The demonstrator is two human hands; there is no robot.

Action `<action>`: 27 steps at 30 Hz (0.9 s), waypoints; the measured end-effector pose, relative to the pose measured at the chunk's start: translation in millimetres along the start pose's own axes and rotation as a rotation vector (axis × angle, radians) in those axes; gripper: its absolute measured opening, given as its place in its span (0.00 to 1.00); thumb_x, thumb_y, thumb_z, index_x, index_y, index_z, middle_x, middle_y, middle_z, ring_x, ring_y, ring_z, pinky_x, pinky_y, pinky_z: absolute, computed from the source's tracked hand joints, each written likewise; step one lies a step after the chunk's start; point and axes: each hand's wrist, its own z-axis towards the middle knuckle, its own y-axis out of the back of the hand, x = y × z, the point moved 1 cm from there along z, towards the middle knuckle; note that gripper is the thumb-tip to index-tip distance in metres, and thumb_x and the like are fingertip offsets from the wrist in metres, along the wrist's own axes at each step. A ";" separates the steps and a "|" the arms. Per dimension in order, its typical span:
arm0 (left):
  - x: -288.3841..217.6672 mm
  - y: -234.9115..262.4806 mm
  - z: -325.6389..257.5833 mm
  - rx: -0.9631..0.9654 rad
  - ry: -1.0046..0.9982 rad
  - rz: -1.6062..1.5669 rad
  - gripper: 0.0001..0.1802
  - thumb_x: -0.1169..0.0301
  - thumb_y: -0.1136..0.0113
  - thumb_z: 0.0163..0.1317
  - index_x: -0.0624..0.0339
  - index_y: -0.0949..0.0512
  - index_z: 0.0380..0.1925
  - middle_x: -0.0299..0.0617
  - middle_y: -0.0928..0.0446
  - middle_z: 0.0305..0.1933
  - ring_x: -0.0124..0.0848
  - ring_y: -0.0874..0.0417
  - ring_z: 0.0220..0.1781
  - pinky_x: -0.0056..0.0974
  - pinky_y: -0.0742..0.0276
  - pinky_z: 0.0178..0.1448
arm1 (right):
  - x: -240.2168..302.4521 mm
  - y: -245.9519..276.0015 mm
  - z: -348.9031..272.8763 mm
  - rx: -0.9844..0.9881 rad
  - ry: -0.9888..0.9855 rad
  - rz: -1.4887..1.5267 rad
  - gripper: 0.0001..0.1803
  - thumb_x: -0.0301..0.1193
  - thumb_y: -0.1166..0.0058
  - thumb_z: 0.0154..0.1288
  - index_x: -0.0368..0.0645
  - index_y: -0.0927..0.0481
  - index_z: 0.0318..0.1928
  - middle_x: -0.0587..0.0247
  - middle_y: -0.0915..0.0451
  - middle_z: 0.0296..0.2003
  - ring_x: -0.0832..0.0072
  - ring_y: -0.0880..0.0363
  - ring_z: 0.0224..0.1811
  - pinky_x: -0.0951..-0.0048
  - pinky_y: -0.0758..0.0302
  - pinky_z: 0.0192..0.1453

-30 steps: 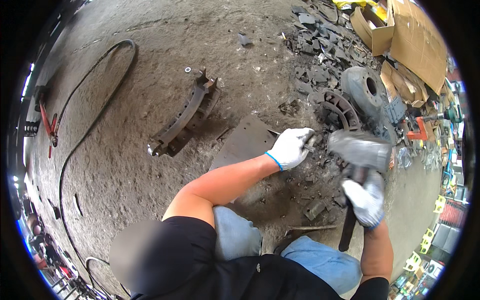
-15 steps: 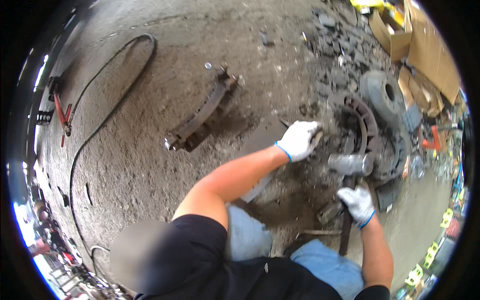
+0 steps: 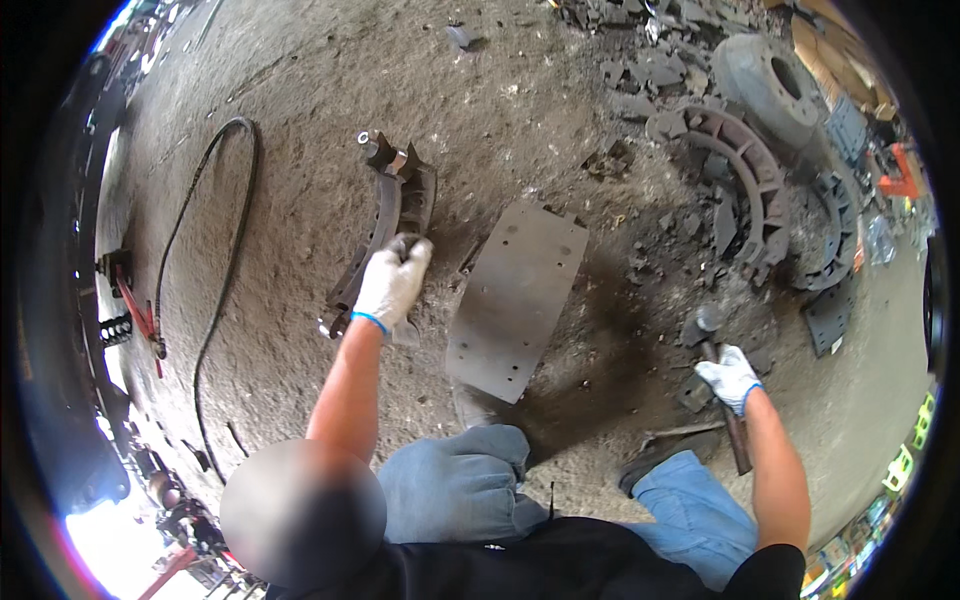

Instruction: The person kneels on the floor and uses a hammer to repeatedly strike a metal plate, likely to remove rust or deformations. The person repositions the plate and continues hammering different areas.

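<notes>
My left hand (image 3: 392, 282), in a white glove with a blue cuff, grips the middle of a brown metal brake shoe (image 3: 366, 258) at the left. The shoe has a roller or pin at its far end; part of it is hidden behind the glove. At the right, my gloved right hand (image 3: 729, 376) is closed round the handle of a hammer (image 3: 738, 440). The hammer's head (image 3: 703, 324) points away from me, low over the ground. Between my hands lies a broad grey plate with small holes (image 3: 515, 300), apparently another shoe's outer face.
Two curved brake shoes (image 3: 765, 190) (image 3: 838, 235) lie at the right beside a round grey drum-like part (image 3: 765, 85). Broken dark pieces (image 3: 655, 70) litter the far right ground. A black hose (image 3: 245, 190) loops at the left near a red-handled tool (image 3: 135, 300).
My left hand has moved left from near the plate to the brake shoe and closed on it. My right hand still holds the hammer. The view has shifted.
</notes>
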 end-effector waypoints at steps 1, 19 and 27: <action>15.1 -4.5 -5.4 0.049 0.051 0.115 0.17 0.60 0.40 0.72 0.63 0.17 0.48 0.52 0.14 0.36 0.40 0.14 0.35 0.44 0.19 0.45 | 8.4 4.8 -3.3 0.025 -0.047 0.048 0.26 0.47 0.37 0.65 0.33 0.19 0.44 0.36 0.18 0.40 0.47 0.18 0.47 0.52 0.24 0.51; 54.4 -104.4 44.9 0.172 -0.326 0.759 0.14 0.68 0.44 0.63 0.58 0.19 0.47 0.51 0.17 0.45 0.48 0.15 0.51 0.51 0.20 0.55 | -25.0 -4.4 19.4 -0.018 0.005 -0.200 0.35 0.46 0.36 0.64 0.26 0.24 0.58 0.32 0.20 0.52 0.43 0.21 0.59 0.55 0.25 0.62; 0.3 -47.8 54.4 -0.189 -0.199 0.044 0.25 0.56 0.42 0.66 0.71 0.23 0.47 0.67 0.17 0.41 0.60 0.14 0.47 0.53 0.19 0.53 | -39.2 -11.2 26.2 -0.143 0.077 -0.169 0.30 0.42 0.35 0.63 0.27 0.24 0.54 0.41 0.19 0.44 0.55 0.20 0.48 0.58 0.24 0.54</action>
